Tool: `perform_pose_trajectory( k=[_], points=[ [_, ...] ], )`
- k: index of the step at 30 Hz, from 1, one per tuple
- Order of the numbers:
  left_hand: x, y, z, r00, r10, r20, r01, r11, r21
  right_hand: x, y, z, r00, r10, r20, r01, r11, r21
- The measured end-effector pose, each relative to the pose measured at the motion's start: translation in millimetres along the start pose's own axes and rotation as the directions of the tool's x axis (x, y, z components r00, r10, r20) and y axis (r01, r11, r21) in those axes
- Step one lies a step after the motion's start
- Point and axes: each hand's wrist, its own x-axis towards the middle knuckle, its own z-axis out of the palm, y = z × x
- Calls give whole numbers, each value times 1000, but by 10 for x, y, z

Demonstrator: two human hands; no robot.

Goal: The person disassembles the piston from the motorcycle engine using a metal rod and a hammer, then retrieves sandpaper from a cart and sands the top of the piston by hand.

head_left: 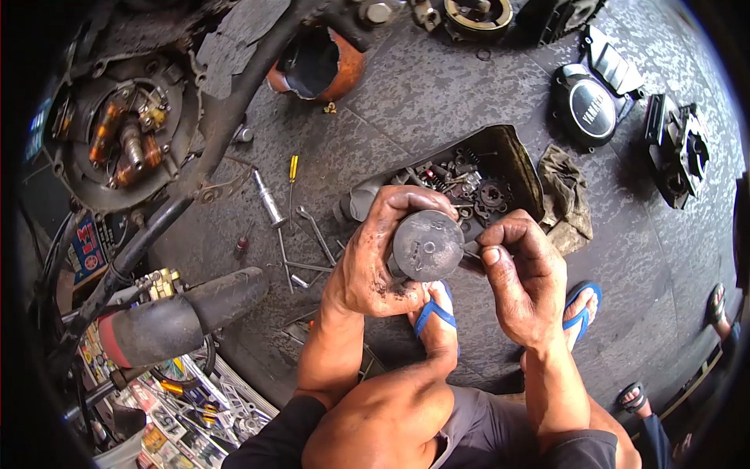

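My left hand is wrapped round a grey, sooty piston, its round crown turned up toward me. Black grease smears the fingers and palm. At the piston's right side, my right hand pinches a small dark piece between thumb and forefinger. Its kind cannot be made out, nor whether it touches the piston. Beyond both hands lies a cut-open dark container holding springs, bolts and small engine parts.
A grey-brown rag lies right of the container. Left on the floor are a yellow-handled screwdriver, a socket wrench and spanners. An opened motorcycle engine stands at far left. Engine covers lie upper right; another person's foot shows lower right.
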Motion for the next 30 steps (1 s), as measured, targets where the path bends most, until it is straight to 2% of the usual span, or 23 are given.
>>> perform_pose_trajectory(
  k=[1,7,14,16,17,19,21,23,30],
  points=[
    [0,0,-24,998,-39,45,43,995,-87,-11,-6,9,1000,-2,12,2,1000,2],
    [4,-17,-13,1000,-1,30,5,991,-135,-26,-43,1,983,-179,33,182,978,-99],
    [-5,-2,-8,998,-58,12,59,992,-114,-35,-8,-14,989,-149,23,151,984,-96],
    [-9,-17,5,996,-87,-11,85,986,-142,-50,-23,-11,990,126,-62,-114,977,179],
    [-11,-26,11,993,-116,-36,108,980,-170,-47,-45,-13,976,209,-56,-185,940,288],
    [-12,-49,23,986,-157,-62,143,973,-182,-25,-1,-43,958,279,-66,-237,901,363],
    [-21,-66,24,977,-197,-87,177,964,-197,-3,34,-43,954,289,-78,-243,899,365],
    [-34,-75,20,942,-316,-114,278,924,-263,8,89,-41,952,300,-54,-248,864,438],
    [-50,-77,55,923,-365,-124,327,912,-249,41,188,-28,943,321,-84,-246,845,475]
  ],
)
